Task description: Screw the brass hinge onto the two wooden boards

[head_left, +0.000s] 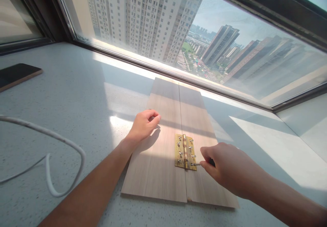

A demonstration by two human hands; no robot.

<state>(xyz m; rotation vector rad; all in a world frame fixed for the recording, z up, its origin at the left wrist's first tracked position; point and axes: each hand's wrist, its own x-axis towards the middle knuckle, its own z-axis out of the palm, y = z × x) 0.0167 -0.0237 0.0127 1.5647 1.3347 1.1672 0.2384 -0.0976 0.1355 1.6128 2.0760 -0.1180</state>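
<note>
A brass butt hinge [185, 152] lies across the seam between two pale wood-grain boards, the left board [153, 172] and the right board [198, 114]. Several silver screws [190, 148] stick up from the holes in both leaves. My right hand [224, 167] is closed around the dark handle of a screwdriver [196, 164]; its thin metal shaft points left, and the tip meets the lowest hole of the right leaf. Above the left board is my left hand [145, 124], fingers curled and thumb against the forefinger; whatever it might hold is hidden.
The boards lie on a pale speckled sill [84, 94] under a dark-framed window [163, 68], their far ends close to the frame. On the left, a white cable [66, 142] loops over the surface. A dark flat phone-like object [19, 73] rests at the far left.
</note>
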